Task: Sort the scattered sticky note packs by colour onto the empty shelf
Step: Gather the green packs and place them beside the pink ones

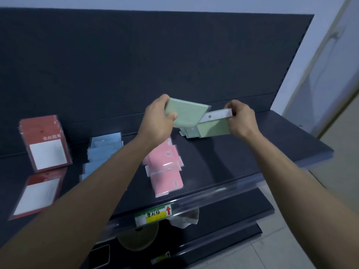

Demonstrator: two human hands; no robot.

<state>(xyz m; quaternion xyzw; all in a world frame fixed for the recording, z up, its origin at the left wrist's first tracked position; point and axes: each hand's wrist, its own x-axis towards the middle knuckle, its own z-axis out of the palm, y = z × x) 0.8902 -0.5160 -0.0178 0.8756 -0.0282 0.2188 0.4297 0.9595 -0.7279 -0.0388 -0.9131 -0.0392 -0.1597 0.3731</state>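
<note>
While left fingers (172,115) grip one pale green pack (186,113), right fingers (236,111) pinch a second green pack (213,127) by its white strip (217,114).

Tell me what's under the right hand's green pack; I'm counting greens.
Edges of other green packs peek out beneath the green pack the right hand holds, on the shelf. It covers the rest; their count is hidden.

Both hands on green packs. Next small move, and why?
Probably set the green pack in the left hand onto the green stack, which the right hand pinches by its white strip; red pile, blue pile and pink pile already lie to its left.
</note>
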